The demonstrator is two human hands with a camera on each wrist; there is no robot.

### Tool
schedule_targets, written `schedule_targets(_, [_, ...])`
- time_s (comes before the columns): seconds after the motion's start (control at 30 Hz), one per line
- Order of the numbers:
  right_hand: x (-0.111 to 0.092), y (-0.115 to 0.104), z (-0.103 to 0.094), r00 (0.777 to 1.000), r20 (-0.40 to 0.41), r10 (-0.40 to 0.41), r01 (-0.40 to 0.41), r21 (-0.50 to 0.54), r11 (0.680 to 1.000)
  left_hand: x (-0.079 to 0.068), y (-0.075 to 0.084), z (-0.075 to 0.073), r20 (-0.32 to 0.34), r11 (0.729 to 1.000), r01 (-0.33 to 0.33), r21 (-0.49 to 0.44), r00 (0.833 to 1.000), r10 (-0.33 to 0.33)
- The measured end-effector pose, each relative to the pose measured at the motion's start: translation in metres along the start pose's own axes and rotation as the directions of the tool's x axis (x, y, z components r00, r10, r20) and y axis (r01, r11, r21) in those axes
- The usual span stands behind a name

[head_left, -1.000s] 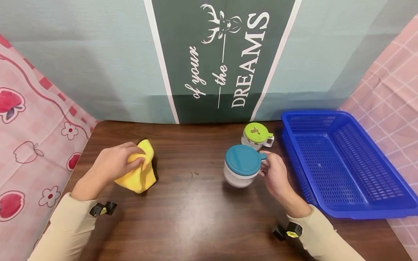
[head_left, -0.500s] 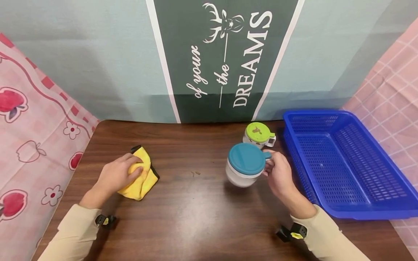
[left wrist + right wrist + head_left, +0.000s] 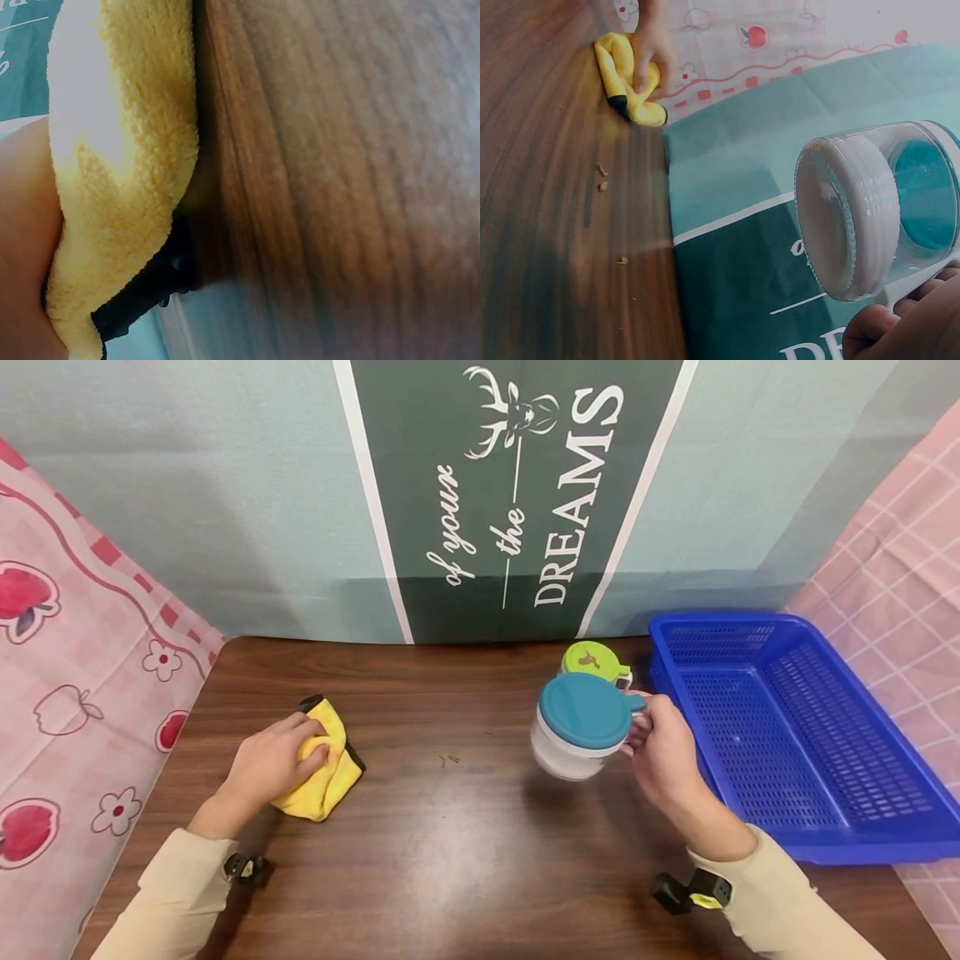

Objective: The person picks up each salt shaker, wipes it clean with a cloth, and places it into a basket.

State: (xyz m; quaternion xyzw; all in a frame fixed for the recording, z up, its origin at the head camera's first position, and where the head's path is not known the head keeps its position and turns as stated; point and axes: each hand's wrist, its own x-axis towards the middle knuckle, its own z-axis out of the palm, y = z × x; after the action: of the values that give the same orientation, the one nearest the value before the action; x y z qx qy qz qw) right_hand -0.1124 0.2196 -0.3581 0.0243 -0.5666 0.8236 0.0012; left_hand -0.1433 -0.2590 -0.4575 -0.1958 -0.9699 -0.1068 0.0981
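My left hand (image 3: pixel 273 760) grips a bunched yellow cloth (image 3: pixel 318 785) with black edging, down on the tabletop at the left. In the left wrist view the fuzzy cloth (image 3: pixel 127 195) fills the space beside the hand and hides the fingertips. At the right, my right hand (image 3: pixel 663 752) holds a clear lidded jar (image 3: pixel 570 752) by its side handle, raised over the table with a shadow beneath. Its lid is blue; white contents lie at the bottom of the jar (image 3: pixel 870 217) in the right wrist view. Behind it, partly covered, stands a smaller jar with a green lid (image 3: pixel 588 656).
A blue plastic basket (image 3: pixel 690 760) with perforated sides stands right of the right hand. Small brown crumbs (image 3: pixel 450 760) lie mid-table on the dark wood table (image 3: pixel 420 860). A printed green cloth backdrop (image 3: pixel 300 527) borders the far edge, with pink fabric (image 3: pixel 90 693) at the left.
The blue-lidded jar has risen and shifted right with my right hand, covering more of the green-lidded one. My left hand has brought the yellow cloth slightly nearer and flatter on the table.
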Motion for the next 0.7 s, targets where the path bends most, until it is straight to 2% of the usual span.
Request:
schedule_targets(0.33, [0.004,-0.026,-0.006,0.999,0.047,-0.014,0.015,-0.021,1.0,0.001,0.002,-0.003,0.004,1.0,0.012,-0.006,1.0,-0.012])
schedule_targets(0.7, [0.017,-0.054,-0.013,0.992,0.097,-0.082,0.078,0.053,0.996,0.002,0.002,-0.002,0.009,1.0,0.023,-0.014,1.0,-0.023])
